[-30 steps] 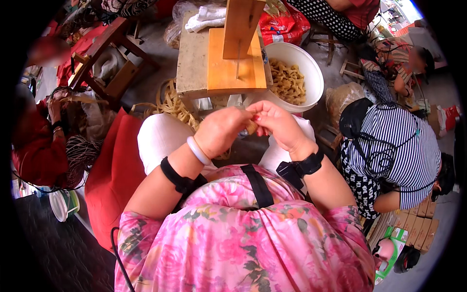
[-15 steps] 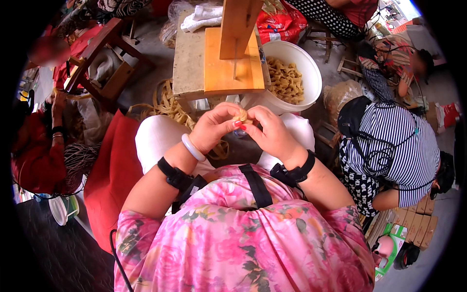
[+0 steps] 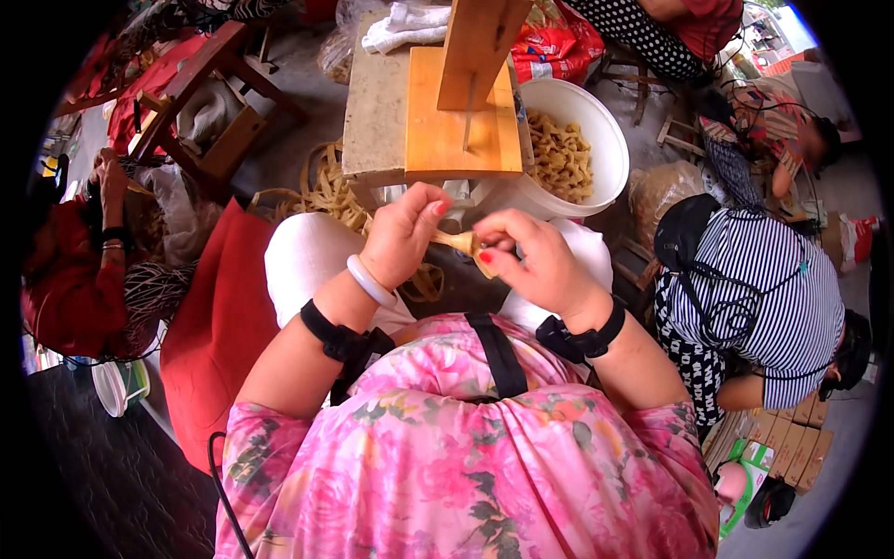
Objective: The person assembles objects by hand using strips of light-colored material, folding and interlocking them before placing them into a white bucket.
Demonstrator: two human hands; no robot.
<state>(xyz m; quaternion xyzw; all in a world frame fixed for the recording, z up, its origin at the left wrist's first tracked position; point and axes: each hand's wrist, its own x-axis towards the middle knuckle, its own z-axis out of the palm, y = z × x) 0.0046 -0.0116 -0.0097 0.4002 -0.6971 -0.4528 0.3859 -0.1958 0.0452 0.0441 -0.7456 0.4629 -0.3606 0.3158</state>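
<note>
Centrally, I see a tan strip (image 3: 454, 241) stretched between two bare hands, above the gap between the person's white-clad knees. The left hand (image 3: 402, 238) has its grip closed on one end, thumb raised, with the curled fingers mostly hidden from me. The right hand (image 3: 540, 263) pinches the other end between thumb and fingers; the strip flares out there.

Just beyond the hands stands a small grey counter (image 3: 374, 140). It carries a yellowish wooden board (image 3: 428, 126) with an upright wooden post (image 3: 477, 56), and behind these a white cloth (image 3: 410, 33).

To the counter's right, a round white bucket (image 3: 612, 154) holds many short, twisted tan pieces (image 3: 559, 154). Further right, a clear plastic bag (image 3: 659, 186) bulges with something brownish that I cannot make out. Behind the bucket lies a red bag (image 3: 559, 42); its contents are hidden from me. Loose tan strips (image 3: 328, 191) lie heaped at the counter's left. At far left, a white-and-green tub (image 3: 119, 387) lies tilted, contents unclear.
</note>
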